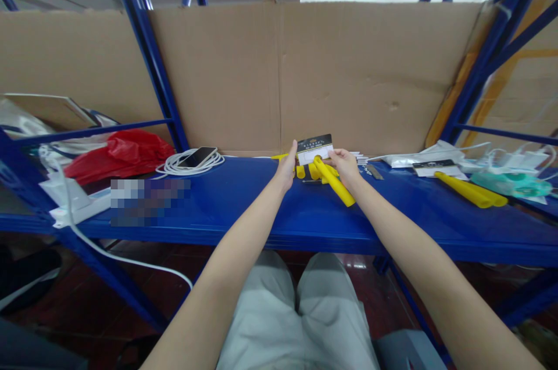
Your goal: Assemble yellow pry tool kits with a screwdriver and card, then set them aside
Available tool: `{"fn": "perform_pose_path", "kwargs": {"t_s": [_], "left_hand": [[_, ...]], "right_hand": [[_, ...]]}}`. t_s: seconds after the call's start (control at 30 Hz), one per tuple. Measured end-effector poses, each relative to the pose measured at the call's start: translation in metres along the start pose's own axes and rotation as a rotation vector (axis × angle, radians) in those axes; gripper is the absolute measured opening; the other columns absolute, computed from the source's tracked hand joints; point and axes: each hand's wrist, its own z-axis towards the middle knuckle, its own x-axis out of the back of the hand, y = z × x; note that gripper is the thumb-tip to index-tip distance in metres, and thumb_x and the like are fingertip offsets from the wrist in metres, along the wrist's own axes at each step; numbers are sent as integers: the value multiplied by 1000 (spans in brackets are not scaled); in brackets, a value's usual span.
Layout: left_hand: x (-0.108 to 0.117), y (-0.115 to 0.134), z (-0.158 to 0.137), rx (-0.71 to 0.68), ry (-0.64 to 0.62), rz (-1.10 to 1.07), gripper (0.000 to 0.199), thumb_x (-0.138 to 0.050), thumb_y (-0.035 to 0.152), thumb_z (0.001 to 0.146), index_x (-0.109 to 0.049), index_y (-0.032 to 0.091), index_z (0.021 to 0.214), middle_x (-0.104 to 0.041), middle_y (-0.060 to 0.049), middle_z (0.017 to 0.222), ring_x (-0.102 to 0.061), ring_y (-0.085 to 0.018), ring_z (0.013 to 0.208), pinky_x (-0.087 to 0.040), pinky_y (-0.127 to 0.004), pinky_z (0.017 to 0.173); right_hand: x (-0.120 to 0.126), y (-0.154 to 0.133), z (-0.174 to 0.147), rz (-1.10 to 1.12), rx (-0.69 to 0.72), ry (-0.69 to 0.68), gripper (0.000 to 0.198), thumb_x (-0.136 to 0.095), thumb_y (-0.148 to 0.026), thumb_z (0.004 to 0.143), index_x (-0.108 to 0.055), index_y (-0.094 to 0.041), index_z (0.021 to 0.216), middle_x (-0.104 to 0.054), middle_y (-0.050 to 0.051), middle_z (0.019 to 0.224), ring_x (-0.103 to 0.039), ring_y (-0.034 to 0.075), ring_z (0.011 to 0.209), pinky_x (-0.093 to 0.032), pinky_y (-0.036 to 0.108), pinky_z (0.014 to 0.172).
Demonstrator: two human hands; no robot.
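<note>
My left hand (286, 170) grips the left edge of a black and white printed header card (314, 152) with a hanging hole. My right hand (345, 166) pinches the same card at its lower right. A yellow tube (339, 185) hangs from the card's lower part and slants down to the right, beside the right hand. I cannot tell whether the right fingers also touch the tube. More yellow pieces (300, 172) lie on the blue shelf behind and below the card, partly hidden by it and by the hands.
On the right of the blue shelf (244, 201) lie more yellow tubes (468, 190) with a card and a green plastic bag (510, 183). A phone (198, 157) rests on a coiled white cable (172, 166). At left are a red bag (124, 152) and a power strip (85, 207). Cardboard (218, 79) stands behind.
</note>
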Motion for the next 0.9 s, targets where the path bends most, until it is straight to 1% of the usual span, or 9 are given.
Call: {"fn": "perform_pose_path", "kwargs": {"t_s": [0.07,0.13,0.23,0.37,0.5,0.57,0.63,0.77,0.9], "left_hand": [[-1,1,-2,-30,24,4,49,-56,61,85,-71,18,105,-75,-11,91,-69,-25,99,-53,-31,82],[-2,0,-2,-55,34,26,42,-64,55,82,-71,18,102,-75,-11,89,-68,-25,99,-53,-32,81],[0,-4,0,-62,93,91,25,-74,36,77,-71,17,92,-74,-9,82,-70,-23,92,-54,-31,77],[2,-7,3,-47,172,94,3,-68,14,77,-66,14,79,-70,-5,68,-70,-19,80,-55,-27,70],[3,-8,6,-74,218,65,12,-63,3,73,-64,14,78,-66,-2,64,-70,-18,75,-56,-29,71],[5,-10,9,-102,249,69,18,-62,-1,69,-63,14,79,-65,-2,66,-70,-18,76,-56,-29,73],[8,-11,12,-130,284,73,26,-60,-4,66,-63,15,84,-66,-2,72,-69,-18,79,-56,-29,75],[13,-14,19,-162,347,73,49,-56,-7,63,-61,19,104,-67,-4,91,-69,-17,87,-55,-28,75],[14,-14,21,-189,353,75,56,-54,-7,65,-56,21,114,-66,-7,104,-68,-18,91,-55,-27,74]], "right_hand": [[1,0,0,9,-7,4,17,-67,-19,81,-53,-20,71,-66,-3,68,-69,11,61,-60,26,71],[0,-1,0,19,-17,13,16,-66,-17,81,-54,-20,71,-66,-4,68,-68,11,59,-60,26,70],[-2,-4,-2,25,-51,45,16,-64,-13,82,-55,-20,71,-65,-4,66,-66,10,55,-60,26,70],[-4,-7,-6,11,-111,42,18,-62,-9,82,-56,-19,68,-65,-3,65,-63,9,51,-60,27,71],[-4,-5,-7,-37,-99,-40,15,-60,-6,82,-59,-18,72,-67,-2,69,-64,8,54,-58,26,73],[-4,-2,-6,-89,-71,-68,11,-61,-8,81,-60,-18,77,-67,-1,74,-65,9,58,-58,26,73],[-3,2,-5,-183,-13,-65,7,-64,-12,79,-61,-18,82,-68,1,82,-66,11,64,-57,29,75],[0,9,-4,-428,171,-82,16,-68,-24,76,-62,-18,89,-66,5,96,-65,15,77,-55,33,80],[5,8,-4,-659,438,-158,27,-71,-33,73,-63,-18,94,-63,9,103,-62,18,81,-52,34,78]]}}
